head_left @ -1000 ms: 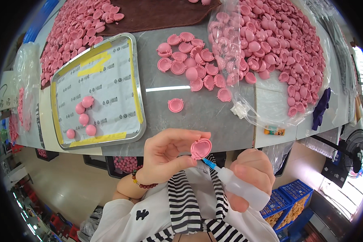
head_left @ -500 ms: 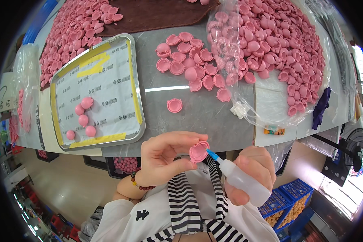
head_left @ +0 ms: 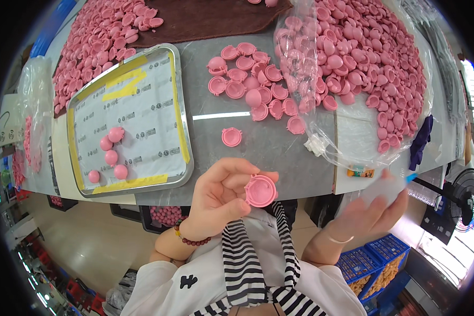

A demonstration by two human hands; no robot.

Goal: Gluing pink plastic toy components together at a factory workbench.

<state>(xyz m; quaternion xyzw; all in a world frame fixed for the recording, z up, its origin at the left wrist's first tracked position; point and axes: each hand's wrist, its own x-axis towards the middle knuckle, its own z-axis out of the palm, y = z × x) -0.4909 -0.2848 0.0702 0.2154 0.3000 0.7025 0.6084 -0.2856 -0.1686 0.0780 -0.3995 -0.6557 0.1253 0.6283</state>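
Note:
Between the thumb and fingers of my left hand (head_left: 221,192) is a pink plastic half shell (head_left: 261,191), its hollow side facing up. My right hand (head_left: 366,216), blurred by motion, is out to the right, holding a translucent squeeze bottle (head_left: 383,190) with a blue nozzle tip (head_left: 411,178) pointing right. Beyond my left hand, one pink half shell (head_left: 231,137) lies alone on the grey table (head_left: 210,174). Several more half shells (head_left: 236,89) are grouped behind it, some hollow side up, some dome up.
To the left stands a metal tray (head_left: 190,158) lined with printed paper and yellow tape, with several pink balls (head_left: 111,157) on it. Large heaps of pink shells (head_left: 97,37) lie far left and in a clear plastic bag (head_left: 321,145) at right. Blue crates (head_left: 387,247) stand below, right.
My right hand has carried the squeeze bottle away from the shell, off to the right. The half shell in my left hand has tipped and shifted slightly away from my body.

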